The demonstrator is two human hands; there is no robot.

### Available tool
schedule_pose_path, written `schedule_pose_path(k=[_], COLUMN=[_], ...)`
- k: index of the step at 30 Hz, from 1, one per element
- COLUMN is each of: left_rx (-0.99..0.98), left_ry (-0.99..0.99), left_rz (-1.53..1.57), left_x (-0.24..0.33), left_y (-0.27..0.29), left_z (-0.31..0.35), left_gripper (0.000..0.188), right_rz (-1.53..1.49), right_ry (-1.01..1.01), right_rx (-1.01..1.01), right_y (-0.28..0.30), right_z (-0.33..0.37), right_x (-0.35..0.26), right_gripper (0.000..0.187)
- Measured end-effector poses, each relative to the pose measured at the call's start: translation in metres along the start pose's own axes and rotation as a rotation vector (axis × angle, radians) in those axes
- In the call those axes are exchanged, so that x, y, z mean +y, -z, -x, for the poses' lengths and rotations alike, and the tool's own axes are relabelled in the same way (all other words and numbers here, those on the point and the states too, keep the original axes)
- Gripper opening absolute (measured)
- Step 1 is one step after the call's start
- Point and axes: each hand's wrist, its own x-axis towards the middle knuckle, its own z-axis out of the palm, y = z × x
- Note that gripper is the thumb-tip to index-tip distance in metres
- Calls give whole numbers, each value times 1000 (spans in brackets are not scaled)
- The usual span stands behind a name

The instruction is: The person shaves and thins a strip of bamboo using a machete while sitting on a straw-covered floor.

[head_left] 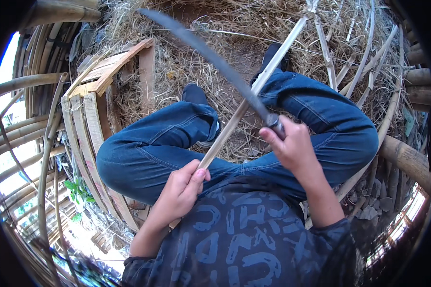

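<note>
Across my lap runs a long, pale bamboo strip (229, 125), slanting from my left hand up to the far right. My left hand (183, 187) is closed round its near end, thumb on top. In my right hand (292, 147) is the dark handle of a machete (196, 47). Its long grey blade points to the far left and crosses over the strip, close to the handle. Whether the edge touches the strip I cannot tell. The strip's far end reaches the shavings between and beyond my feet.
A wooden crate (88, 125) stands by my left knee. Dry shavings (225, 21) cover the ground ahead. Several split bamboo strips (326, 50) lie at the far right, and a thick bamboo pole (407, 161) is beside my right knee. Slatted bamboo walls (26, 136) enclose the sides.
</note>
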Motion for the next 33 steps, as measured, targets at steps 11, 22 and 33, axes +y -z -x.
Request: schedule_pose_path(k=[11,22,33], left_rx=[22,44,-60], left_ry=[-1,65,20], left_rz=[192,227,330], left_x=[-2,3,13], left_y=[-20,-3,5], left_z=[-11,11,1], left_gripper=[29,26,28], right_rz=[73,101,-403], right_ry=[320,186,-82], right_rx=[-41,94,32], right_y=[-37,-23,-28], right_z=[30,9,13], right_x=[-3,29,27], right_gripper=[56,58,48])
